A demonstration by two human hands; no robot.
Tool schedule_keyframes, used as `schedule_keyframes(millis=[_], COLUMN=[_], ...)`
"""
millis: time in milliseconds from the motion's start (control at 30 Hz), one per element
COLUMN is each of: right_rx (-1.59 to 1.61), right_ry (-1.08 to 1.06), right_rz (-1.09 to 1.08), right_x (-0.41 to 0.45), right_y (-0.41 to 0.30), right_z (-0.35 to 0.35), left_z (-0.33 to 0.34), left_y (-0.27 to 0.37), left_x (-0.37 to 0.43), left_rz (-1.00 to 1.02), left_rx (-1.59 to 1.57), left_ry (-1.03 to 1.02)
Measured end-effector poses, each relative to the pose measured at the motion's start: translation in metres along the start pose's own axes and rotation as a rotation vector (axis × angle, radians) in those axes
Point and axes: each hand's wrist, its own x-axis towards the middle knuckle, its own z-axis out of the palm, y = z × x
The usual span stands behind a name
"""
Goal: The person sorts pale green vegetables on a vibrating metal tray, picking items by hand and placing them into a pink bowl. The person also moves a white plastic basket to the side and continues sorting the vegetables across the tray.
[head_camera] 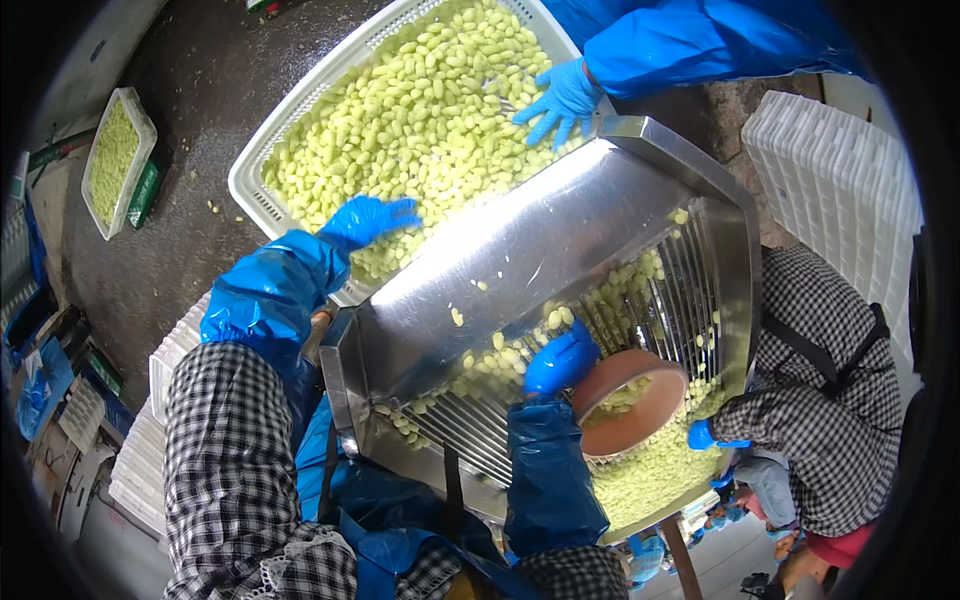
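Observation:
My left hand (371,223), in a blue glove, lies with fingers stretched out on pale green oval fruits (420,112) like grapes. They fill a white plastic crate (255,154) whose edge meets a stainless-steel sorting chute (487,217). My right hand (561,360), also gloved in blue, is curled above the chute's metal bars (465,427). It is beside the rim of a brown bowl (637,427); whether it grips the rim is unclear. Fruits show inside the bowl, and more lie scattered over the bars.
A co-worker's light-blue gloved hand (559,101) rests at the crate's far right. Another person in checks (810,420) stands at right, one gloved hand near the fruit heap (652,480). White stacked crates (832,187) stand behind. A filled crate (112,169) is on the floor at left.

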Motion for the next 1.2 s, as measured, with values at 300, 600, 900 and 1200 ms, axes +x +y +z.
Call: schedule_keyframes(millis=[300, 600, 900, 1200], right_rx=[-0.074, -0.082, -0.138, 0.195], right_ry=[0.045, 0.080, 0.102, 0.092], right_rz=[-0.073, -0.098, -0.141, -0.073], right_x=[0.001, 0.001, 0.003, -0.008], right_y=[0.002, 0.005, 0.009, -0.015], right_z=[0.000, 0.002, 0.001, -0.003], left_z=[0.006, 0.008, 0.000, 0.050], left_y=[-0.003, 0.021, 0.004, 0.009], left_x=[0.054, 0.074, 0.059, -0.257], left_rz=[-0.313, -0.917, -0.407, -0.908], left_rx=[-0.234, -1.545, -0.001, 0.113], left_ry=[0.517, 0.427, 0.155, 0.409])
